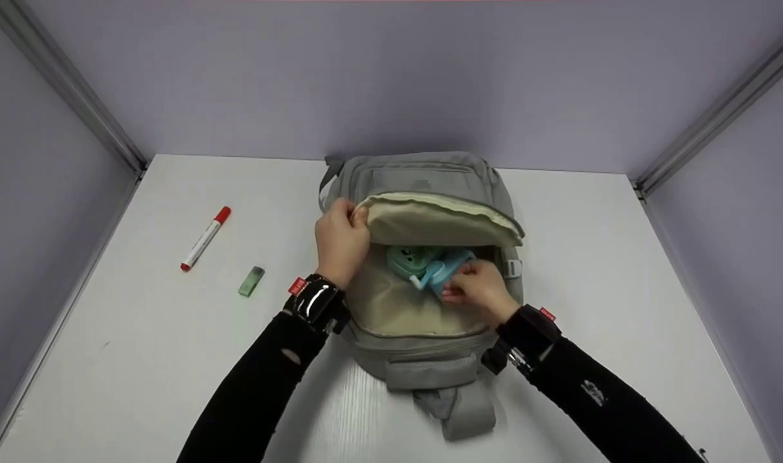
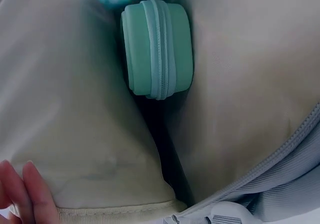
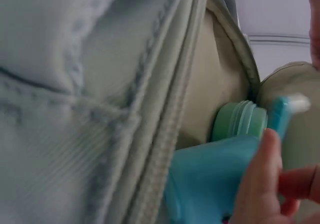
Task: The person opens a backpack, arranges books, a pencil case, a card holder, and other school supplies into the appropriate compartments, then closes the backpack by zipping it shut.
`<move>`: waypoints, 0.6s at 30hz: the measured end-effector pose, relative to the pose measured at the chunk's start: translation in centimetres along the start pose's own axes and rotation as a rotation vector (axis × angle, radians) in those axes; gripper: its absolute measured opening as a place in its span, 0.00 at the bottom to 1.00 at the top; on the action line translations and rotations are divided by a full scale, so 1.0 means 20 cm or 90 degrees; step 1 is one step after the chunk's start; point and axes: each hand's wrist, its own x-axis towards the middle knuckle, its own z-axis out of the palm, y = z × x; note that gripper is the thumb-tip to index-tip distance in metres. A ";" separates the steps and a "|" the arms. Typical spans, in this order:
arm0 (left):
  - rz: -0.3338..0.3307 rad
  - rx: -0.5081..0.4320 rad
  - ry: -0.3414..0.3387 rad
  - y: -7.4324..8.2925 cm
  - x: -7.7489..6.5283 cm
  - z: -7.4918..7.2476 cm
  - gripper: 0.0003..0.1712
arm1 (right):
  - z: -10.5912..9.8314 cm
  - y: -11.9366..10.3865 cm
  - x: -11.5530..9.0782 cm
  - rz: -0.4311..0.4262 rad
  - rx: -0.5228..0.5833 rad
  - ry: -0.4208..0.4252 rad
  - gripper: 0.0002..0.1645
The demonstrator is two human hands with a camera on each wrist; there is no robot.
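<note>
A grey backpack (image 1: 423, 177) lies unzipped on the table, its beige-lined front flap (image 1: 436, 222) lifted. My left hand (image 1: 341, 243) pinches the flap's left edge. Inside the opening, my right hand (image 1: 480, 289) holds a light blue bottle (image 3: 215, 174) with a white-tipped spout, thumb and fingers at its side. Beside the bottle sits a small green zippered case (image 2: 140, 53) with a face printed on it, tucked between the beige lining walls. The lower part of the case is hidden in the bag.
To the left on the white table (image 1: 140, 347) lie a red-capped white marker (image 1: 204, 239) and a small green block-shaped item (image 1: 251, 281). The backpack's strap (image 1: 468, 411) hangs toward the front. Grey walls (image 1: 391, 77) stand behind and at both sides.
</note>
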 end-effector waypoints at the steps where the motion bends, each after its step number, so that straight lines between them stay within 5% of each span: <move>1: -0.001 -0.002 0.000 0.00 0.00 0.00 0.10 | 0.00 0.00 0.01 0.001 -0.003 -0.007 0.06; 7: -0.006 -0.010 0.000 0.01 0.01 0.00 0.09 | 0.01 0.00 0.03 -0.019 -0.034 -0.021 0.18; 10: -0.006 -0.014 -0.004 0.02 0.01 0.00 0.09 | 0.01 0.01 0.01 -0.060 -0.120 -0.027 0.24; 15: -0.004 -0.017 -0.007 0.02 0.02 -0.01 0.10 | 0.03 0.03 -0.02 -0.152 -0.293 -0.047 0.22; 18: -0.003 -0.015 -0.005 0.02 0.01 -0.01 0.09 | 0.03 0.05 -0.04 -0.189 -0.316 -0.047 0.18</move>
